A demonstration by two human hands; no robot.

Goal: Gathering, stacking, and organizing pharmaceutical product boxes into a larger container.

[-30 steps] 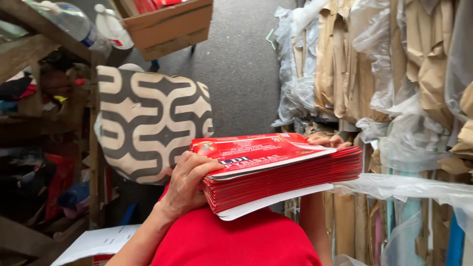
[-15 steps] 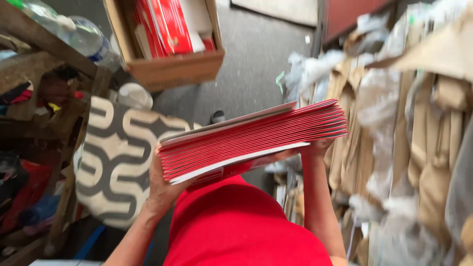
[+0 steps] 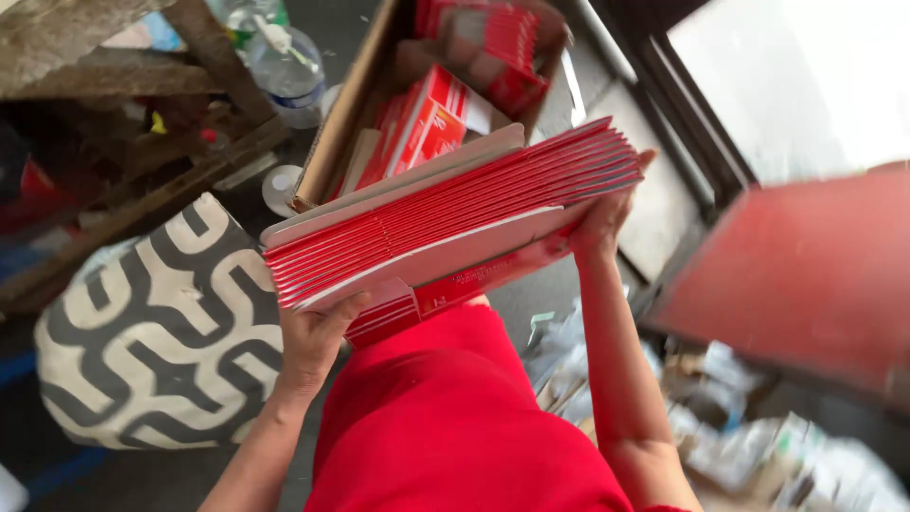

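A thick stack of flat red and white cartons is held edge-on in front of me, tilted up to the right. My left hand grips the stack's lower left end from beneath. My right hand holds its upper right end, fingers along the edge. Below the stack is my red garment. Behind the stack stands an open cardboard box holding more red cartons.
A grey and white patterned cushion lies at the left. A wooden rack with a clear plastic bottle is at the upper left. A red panel and crumpled plastic wrapping are at the right.
The view has swung up and right; the hanging wrapped garments are gone from sight and the cardboard box is closer. The stack stays in both hands, tilted more steeply.
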